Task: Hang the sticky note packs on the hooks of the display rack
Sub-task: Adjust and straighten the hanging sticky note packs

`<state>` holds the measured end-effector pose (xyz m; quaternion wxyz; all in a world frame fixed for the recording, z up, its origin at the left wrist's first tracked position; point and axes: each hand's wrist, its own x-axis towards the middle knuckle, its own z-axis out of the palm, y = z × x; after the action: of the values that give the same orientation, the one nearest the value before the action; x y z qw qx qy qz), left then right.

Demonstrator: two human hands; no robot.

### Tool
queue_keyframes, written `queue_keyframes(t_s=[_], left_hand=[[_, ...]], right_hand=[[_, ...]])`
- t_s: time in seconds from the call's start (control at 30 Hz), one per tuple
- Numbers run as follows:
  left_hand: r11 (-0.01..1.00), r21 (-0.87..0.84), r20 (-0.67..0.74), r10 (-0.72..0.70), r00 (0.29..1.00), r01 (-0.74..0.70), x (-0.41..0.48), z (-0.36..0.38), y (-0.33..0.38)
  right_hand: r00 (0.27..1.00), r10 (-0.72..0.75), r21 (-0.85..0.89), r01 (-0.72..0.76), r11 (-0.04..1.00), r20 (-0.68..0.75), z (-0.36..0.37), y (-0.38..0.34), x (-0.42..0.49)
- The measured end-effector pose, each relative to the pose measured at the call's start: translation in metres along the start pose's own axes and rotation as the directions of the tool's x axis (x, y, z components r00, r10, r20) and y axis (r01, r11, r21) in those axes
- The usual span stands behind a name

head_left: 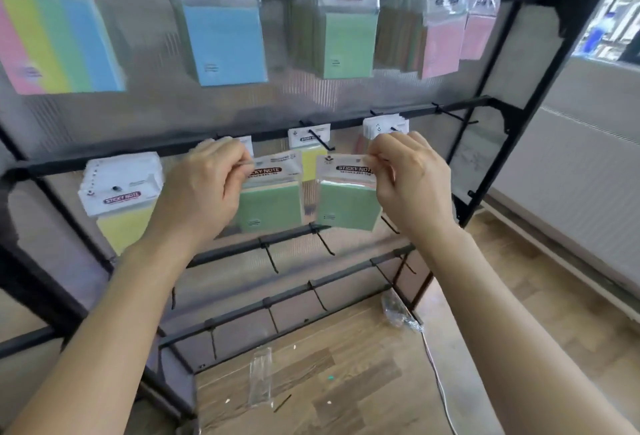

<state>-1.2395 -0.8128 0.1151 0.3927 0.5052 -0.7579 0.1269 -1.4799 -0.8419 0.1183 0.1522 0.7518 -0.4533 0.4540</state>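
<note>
Left hand (pixel 204 188): thumb and curled fingers pinch the white header of the left green pack (pixel 268 207). Print visible on it: "ICKY NOTE"; my fingers cover the first letters.

Right hand (pixel 405 185): fingertips pinch the top right corner of the right green pack (pixel 346 206). Header reads "STICKY NOTE"; the smaller line beneath is too blurred to read.

Both packs hang from my fingers side by side, just apart, in front of and just below the middle rail (pixel 277 130) of the display rack (pixel 564 15). I cannot tell whether either one touches a hook.

Behind the gap between them: a yellow pack (pixel 313 166) on a hook of that rail, header print small and blurred. Behind my right fingertips: a stack of white headers (pixel 384 124) on the same rail. Left of my left hand: a thick stack of yellow packs (pixel 121 202), front header "STICKY NOTE".

Top rail, left to right:
- striped pack (pixel 55 43) in pink, yellow, green and blue, label not legible
- blue pack (pixel 225 43), "STICKY NOTE"
- upper green pack (pixel 346 43), "STICKY NOTE"
- pink packs (pixel 443 50), print blurred

Lower rails (pixel 242 249) carry black hooks (pixel 272 259). On the wooden floor (pixel 363 348) lie a clear plastic wrapper (pixel 259 379) and a white cable (pixel 440 379).
</note>
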Motion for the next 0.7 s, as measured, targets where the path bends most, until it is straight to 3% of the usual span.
queue_keyframes(t_s=[0.23, 0.57, 0.7], left_hand=[[1.0, -0.002, -0.071, 0.019, 0.997, -0.019, 0.073, 0.018, -0.01], [0.998, 0.07, -0.145, 0.007, 0.989, 0.004, 0.126, 0.021, -0.004], [0.993, 0.112, -0.174, -0.02, 0.984, 0.04, 0.134, 0.022, -0.002]], right_hand=[[0.994, -0.077, 0.025, 0.079, 0.997, -0.076, 0.025, 0.036, 0.074], [0.99, -0.002, 0.209, 0.032, 0.977, -0.143, 0.036, 0.066, 0.163], [0.996, 0.005, 0.25, 0.018, 0.968, -0.091, 0.037, 0.071, 0.193]])
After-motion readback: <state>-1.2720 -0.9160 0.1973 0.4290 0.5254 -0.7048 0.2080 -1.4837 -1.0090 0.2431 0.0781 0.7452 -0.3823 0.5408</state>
